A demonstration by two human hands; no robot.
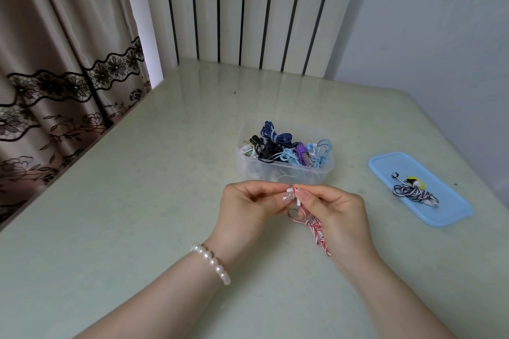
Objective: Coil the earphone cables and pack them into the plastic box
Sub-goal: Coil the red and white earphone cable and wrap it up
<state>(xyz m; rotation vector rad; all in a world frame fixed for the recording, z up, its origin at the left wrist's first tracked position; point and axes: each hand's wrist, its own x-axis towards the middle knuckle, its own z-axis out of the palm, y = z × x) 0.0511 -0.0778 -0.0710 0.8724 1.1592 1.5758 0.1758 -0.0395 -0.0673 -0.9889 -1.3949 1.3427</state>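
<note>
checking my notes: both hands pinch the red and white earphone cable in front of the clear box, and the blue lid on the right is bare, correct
Not quite. The head view shows the blue lid is not bare: a dark-and-white striped earphone bundle lies on it. The rest holds: left hand and right hand pinch the red-and-white cable before the clear box.

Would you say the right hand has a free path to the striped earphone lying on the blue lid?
Probably yes: nothing stands between the right hand and the striped earphone on the blue lid, though its fingers now pinch the red-white cable.

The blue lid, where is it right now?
In the head view, the blue lid lies flat on the table at the right, apart from the plastic box, with a dark striped earphone bundle resting on it.
</note>
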